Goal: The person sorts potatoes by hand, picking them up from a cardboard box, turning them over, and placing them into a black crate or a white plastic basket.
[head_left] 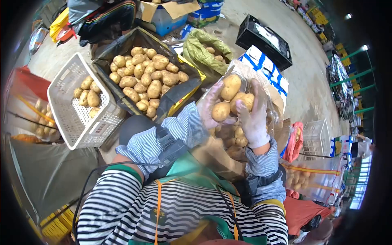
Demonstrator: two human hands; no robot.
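My left hand and my right hand, both in whitish gloves, face each other with potatoes cupped between them. Three potatoes show clearly in this hold. The left fingers curve around the left side and underneath; the right fingers press from the right. Below the hands is an open cardboard box with a clear plastic liner, and more potatoes lie inside it, partly hidden by my hands. To the left, a large dark-lined crate is heaped with loose potatoes.
A white plastic basket with several potatoes stands at the far left. Behind the box are a green sack and a black crate. Bagged potatoes are on the right. Another person's dark-clothed leg is at the upper left.
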